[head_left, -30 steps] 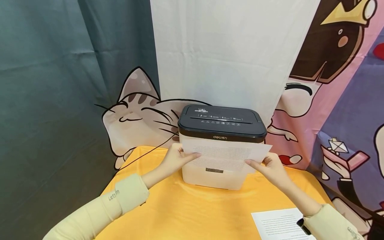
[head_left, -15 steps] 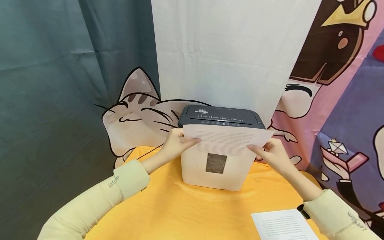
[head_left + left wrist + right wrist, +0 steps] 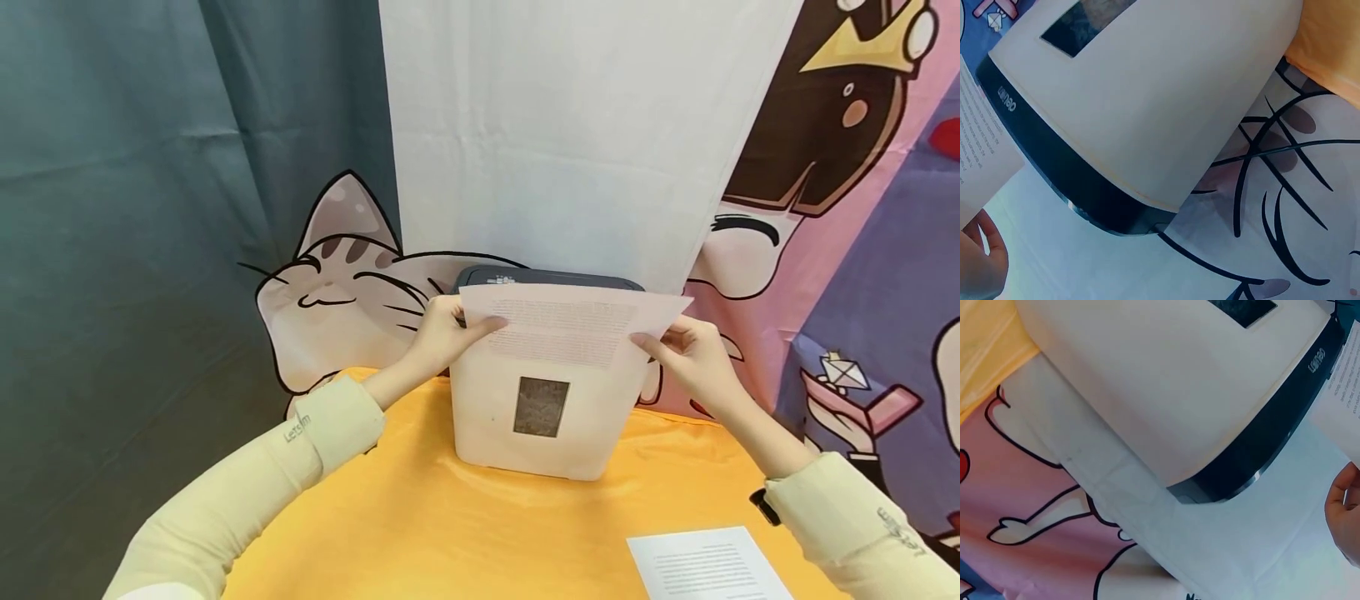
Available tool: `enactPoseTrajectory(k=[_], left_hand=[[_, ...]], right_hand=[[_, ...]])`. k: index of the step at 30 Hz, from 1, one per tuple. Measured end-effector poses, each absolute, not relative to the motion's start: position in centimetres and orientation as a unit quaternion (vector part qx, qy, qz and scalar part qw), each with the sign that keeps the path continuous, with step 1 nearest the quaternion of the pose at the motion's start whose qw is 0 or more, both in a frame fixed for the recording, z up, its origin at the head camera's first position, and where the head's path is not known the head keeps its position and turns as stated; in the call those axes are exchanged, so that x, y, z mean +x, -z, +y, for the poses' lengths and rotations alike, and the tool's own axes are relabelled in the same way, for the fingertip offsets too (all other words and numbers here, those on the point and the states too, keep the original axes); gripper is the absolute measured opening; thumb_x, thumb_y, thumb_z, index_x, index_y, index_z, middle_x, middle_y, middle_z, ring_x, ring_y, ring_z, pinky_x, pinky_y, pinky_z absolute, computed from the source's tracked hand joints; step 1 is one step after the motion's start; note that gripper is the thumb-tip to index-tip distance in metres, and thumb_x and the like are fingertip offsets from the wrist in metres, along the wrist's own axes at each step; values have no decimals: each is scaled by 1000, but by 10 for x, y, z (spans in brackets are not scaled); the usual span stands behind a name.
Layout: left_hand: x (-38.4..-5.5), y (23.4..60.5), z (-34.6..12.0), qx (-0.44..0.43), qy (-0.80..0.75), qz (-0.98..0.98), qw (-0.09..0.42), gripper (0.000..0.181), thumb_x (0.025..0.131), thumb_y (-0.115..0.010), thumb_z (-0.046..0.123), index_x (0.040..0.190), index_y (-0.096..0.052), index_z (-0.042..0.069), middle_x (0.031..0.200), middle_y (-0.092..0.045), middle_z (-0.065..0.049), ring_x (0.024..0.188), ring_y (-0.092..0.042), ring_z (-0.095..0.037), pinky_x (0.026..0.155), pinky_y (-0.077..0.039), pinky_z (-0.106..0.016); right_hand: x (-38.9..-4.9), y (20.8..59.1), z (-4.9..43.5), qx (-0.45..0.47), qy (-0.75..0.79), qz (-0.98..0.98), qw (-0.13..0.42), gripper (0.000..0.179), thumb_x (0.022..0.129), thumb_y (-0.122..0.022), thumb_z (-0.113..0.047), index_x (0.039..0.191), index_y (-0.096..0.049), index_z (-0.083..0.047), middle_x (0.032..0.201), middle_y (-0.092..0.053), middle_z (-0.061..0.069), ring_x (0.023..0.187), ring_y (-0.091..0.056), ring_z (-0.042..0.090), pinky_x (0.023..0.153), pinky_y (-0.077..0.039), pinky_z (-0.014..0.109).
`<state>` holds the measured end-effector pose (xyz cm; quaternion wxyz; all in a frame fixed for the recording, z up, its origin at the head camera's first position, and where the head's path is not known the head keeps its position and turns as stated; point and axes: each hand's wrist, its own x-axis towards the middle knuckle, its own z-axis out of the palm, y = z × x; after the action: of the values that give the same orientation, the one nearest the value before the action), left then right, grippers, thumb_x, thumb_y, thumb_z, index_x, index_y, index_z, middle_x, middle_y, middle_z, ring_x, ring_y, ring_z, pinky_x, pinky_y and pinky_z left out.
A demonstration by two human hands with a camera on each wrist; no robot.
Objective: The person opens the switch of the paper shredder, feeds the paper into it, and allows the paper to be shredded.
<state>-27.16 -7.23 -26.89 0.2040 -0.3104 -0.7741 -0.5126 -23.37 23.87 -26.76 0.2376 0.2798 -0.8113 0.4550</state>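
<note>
Both hands hold one printed sheet of paper stretched out sideways in front of a paper shredder. My left hand pinches its left side, thumb on the near face. At the right side my right hand pinches it the same way. In the head view the sheet covers most of the shredder's dark lid, and the slot is hidden behind it. Each wrist view shows the shredder's body with a bit of the sheet and part of the hand at the frame's edge.
A second printed sheet lies on the yellow tablecloth at the front right. Behind the shredder hang a white cloth and a dark curtain. A cartoon-printed cloth is at the right.
Both hands have raised the sheet from the shredder's front up to its lid. The dark window on the shredder's front has come into full view, while the slot has become covered.
</note>
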Motion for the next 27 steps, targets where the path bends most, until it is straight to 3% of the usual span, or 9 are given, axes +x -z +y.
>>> enactPoseTrajectory(k=[6,12,15,18,22,25,27], left_hand=[[-278,260,-70,-314,520,-771,190,17,84,-71,14,98,-72,5,93,-73,-12,63,-49,-6,58,-37,-20],[-284,254,-67,-308,504,-782,199,20,85,-70,16,102,-71,5,96,-73,-12,70,-55,-4,64,-42,-20],[-286,254,-67,-307,490,-787,212,18,85,-70,17,99,-71,5,81,-70,-12,57,-45,-5,58,-36,-21],[-287,252,-68,-310,472,-793,231,14,85,-70,17,83,-68,3,56,-52,-8,46,-31,-6,50,-28,-21],[-291,249,-68,-316,451,-795,254,35,84,-71,16,58,-49,5,49,-28,1,42,-22,-7,46,-21,-22],[-296,247,-67,-316,448,-794,261,43,84,-71,15,53,-42,7,47,-26,4,41,-23,-8,46,-22,-22],[-299,244,-65,-314,461,-790,253,37,84,-71,14,56,-48,5,46,-27,5,41,-23,-9,46,-22,-22]], right_hand=[[-240,261,239,253,-436,-823,263,21,85,-65,1,105,-66,8,90,-62,-33,80,-62,-12,68,-49,8],[-246,260,238,232,-417,-830,289,22,84,-68,-2,106,-68,3,87,-59,-36,75,-61,-12,65,-47,7],[-249,258,238,230,-397,-834,306,20,83,-69,-2,102,-70,1,83,-58,-35,68,-60,-8,58,-44,9],[-252,255,237,228,-376,-838,322,15,83,-70,-3,97,-71,-1,78,-57,-33,61,-58,0,54,-41,12],[-256,252,238,222,-356,-844,333,9,84,-69,-5,91,-71,0,74,-64,-15,60,-56,1,53,-39,12],[-259,251,238,217,-351,-846,337,11,85,-68,-5,93,-70,2,80,-70,7,65,-54,-10,56,-40,9],[-262,251,237,212,-355,-845,339,13,85,-68,-5,95,-69,3,85,-70,18,69,-51,-17,61,-40,6]])
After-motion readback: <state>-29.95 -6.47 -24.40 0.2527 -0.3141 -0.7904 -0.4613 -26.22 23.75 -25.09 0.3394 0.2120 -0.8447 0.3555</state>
